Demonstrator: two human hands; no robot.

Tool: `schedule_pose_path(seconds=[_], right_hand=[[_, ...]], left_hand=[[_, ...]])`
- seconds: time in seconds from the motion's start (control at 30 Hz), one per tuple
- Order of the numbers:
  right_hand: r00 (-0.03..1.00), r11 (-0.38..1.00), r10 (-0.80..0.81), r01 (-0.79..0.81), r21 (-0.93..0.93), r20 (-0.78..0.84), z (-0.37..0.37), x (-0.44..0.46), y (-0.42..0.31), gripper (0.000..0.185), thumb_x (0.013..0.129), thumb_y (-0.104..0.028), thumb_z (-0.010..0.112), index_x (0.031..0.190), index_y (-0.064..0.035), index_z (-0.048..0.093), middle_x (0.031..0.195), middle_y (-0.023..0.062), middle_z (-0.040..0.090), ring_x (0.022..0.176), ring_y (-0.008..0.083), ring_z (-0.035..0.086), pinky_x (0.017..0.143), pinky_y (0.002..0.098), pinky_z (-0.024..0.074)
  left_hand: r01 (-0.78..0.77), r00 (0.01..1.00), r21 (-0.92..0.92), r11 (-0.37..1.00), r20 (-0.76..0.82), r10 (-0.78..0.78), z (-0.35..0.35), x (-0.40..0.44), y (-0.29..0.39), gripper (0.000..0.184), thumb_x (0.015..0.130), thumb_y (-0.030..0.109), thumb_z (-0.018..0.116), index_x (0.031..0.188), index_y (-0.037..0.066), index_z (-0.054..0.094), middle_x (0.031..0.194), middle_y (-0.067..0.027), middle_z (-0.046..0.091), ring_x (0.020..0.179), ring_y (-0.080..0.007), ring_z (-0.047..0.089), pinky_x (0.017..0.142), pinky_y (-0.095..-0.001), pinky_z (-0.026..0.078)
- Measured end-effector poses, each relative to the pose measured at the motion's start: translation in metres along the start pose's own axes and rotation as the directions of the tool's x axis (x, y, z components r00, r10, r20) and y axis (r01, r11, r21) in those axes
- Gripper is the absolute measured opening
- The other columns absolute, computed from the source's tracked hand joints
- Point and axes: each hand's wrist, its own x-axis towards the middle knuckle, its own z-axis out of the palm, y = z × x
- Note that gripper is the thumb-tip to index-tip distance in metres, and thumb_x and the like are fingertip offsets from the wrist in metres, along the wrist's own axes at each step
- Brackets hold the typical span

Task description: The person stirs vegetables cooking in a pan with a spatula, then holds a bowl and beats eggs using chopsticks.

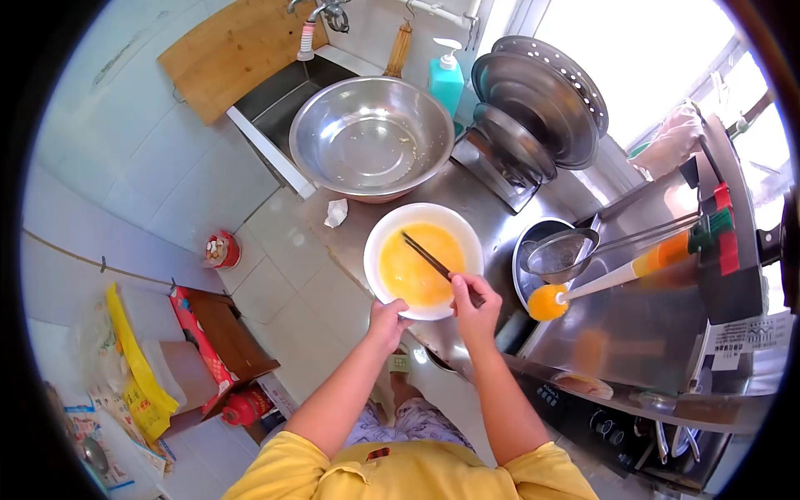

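A white bowl (377, 223) of yellow beaten egg (408, 265) stands near the front edge of the metal counter. My left hand (388, 323) grips the bowl's near rim at the lower left. In my right hand (477, 305) is a pair of dark chopsticks (427, 255), held closed round their upper ends. Their tips reach into the egg, slanting to the upper left. A piece of eggshell (336, 212) lies on the counter left of the bowl. Just behind stands a large steel basin (367, 150) with small pale bits inside.
Behind the basin are a sink (287, 104), a wooden board (242, 50) and a teal pump bottle (447, 83). Steel basins (542, 100) stand in a rack at the back right. A strainer (562, 252) rests over a pot at right, beside an orange-headed brush (547, 302).
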Motion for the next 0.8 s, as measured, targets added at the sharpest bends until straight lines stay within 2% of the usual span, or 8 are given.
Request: schedule_pose_path(seconds=[0.03,0.23,0.33,0.4,0.53,0.67,0.73,0.8], right_hand=[[0.993,0.991,0.12,-0.119,0.066,-0.015,-0.003,0.003,-0.004,0.02,0.09,-0.016,0.063,0.094,0.0028,0.068,0.077,0.0007,0.06,0.055,0.0051,0.052,0.048,0.0185,0.039],[0.999,0.999,0.042,-0.041,-0.033,0.007,0.006,-0.004,-0.01,0.022,0.093,-0.016,0.058,0.093,0.0043,0.068,0.073,0.0018,0.057,0.052,0.0065,0.049,0.047,0.0218,0.0388],[1.0,0.995,0.013,-0.012,-0.104,0.005,0.005,-0.016,-0.028,0.016,0.089,-0.009,0.06,0.093,0.0044,0.067,0.079,0.0042,0.062,0.058,0.0084,0.055,0.054,0.0232,0.044],[0.996,0.989,0.082,-0.085,-0.12,-0.026,-0.004,-0.031,-0.05,0.013,0.086,-0.006,0.063,0.093,0.0038,0.065,0.08,0.0058,0.063,0.064,0.0093,0.059,0.059,0.0224,0.0468],[0.989,0.972,-0.116,0.132,-0.195,0.093,-0.032,-0.065,-0.081,0.007,0.082,-0.002,0.062,0.087,0.0025,0.064,0.078,0.0073,0.062,0.063,0.0107,0.059,0.057,0.0221,0.0456],[1.0,0.991,0.025,-0.026,-0.132,-0.009,-0.04,-0.119,-0.12,0.005,0.08,-0.002,0.062,0.083,0.0011,0.064,0.069,0.0053,0.06,0.058,0.0098,0.057,0.054,0.0228,0.0441],[0.981,0.9,-0.188,0.156,-0.407,-0.04,-0.06,-0.149,-0.143,0.003,0.074,0.002,0.065,0.075,0.0003,0.064,0.063,0.0047,0.057,0.055,0.0106,0.055,0.05,0.0234,0.0407],[0.987,0.864,-0.129,0.159,-0.478,0.096,-0.085,-0.193,-0.182,0.005,0.071,0.003,0.066,0.073,0.0001,0.064,0.063,0.0055,0.058,0.056,0.0112,0.055,0.05,0.0242,0.0407]], left_hand=[[0.008,1.0,0.003,1.0,-0.001,-0.008,0.001,-0.001,0.002,0.045,0.076,-0.003,0.049,0.121,-0.003,0.045,0.113,-0.0165,0.058,0.1,-0.0312,0.061,0.083,-0.0481,0.055],[0.061,0.998,0.073,0.995,-0.015,-0.06,0.0,-0.019,0.026,0.049,0.072,-0.004,0.049,0.121,-0.004,0.045,0.113,-0.016,0.058,0.097,-0.0321,0.062,0.082,-0.047,0.055],[0.083,0.991,0.042,0.996,0.102,-0.087,-0.017,-0.032,0.038,0.049,0.071,-0.004,0.05,0.12,-0.004,0.046,0.115,-0.016,0.057,0.097,-0.0323,0.062,0.082,-0.0472,0.055],[0.196,0.952,0.059,0.979,0.229,-0.204,-0.031,-0.046,0.057,0.055,0.07,-0.004,0.049,0.124,-0.002,0.041,0.115,-0.0156,0.056,0.104,-0.0313,0.059,0.081,-0.0464,0.055],[0.302,0.891,0.083,0.95,0.329,-0.312,-0.048,-0.088,0.085,0.061,0.065,0.0,0.05,0.126,-0.005,0.043,0.122,-0.0175,0.055,0.114,-0.0308,0.055,0.099,-0.0429,0.043],[0.35,0.868,0.199,0.915,0.299,-0.397,-0.072,-0.133,0.089,0.067,0.061,0.002,0.051,0.127,-0.005,0.043,0.123,-0.017,0.055,0.116,-0.0322,0.052,0.102,-0.0427,0.039],[0.353,0.857,0.229,0.907,0.31,-0.412,-0.073,-0.164,0.088,0.067,0.061,0.003,0.051,0.127,-0.005,0.043,0.123,-0.017,0.055,0.116,-0.0323,0.051,0.102,-0.0426,0.039],[0.354,0.843,0.264,0.897,0.326,-0.428,-0.072,-0.196,0.086,0.068,0.061,0.003,0.051,0.127,-0.005,0.043,0.123,-0.0169,0.055,0.116,-0.0323,0.051,0.102,-0.0424,0.039]])
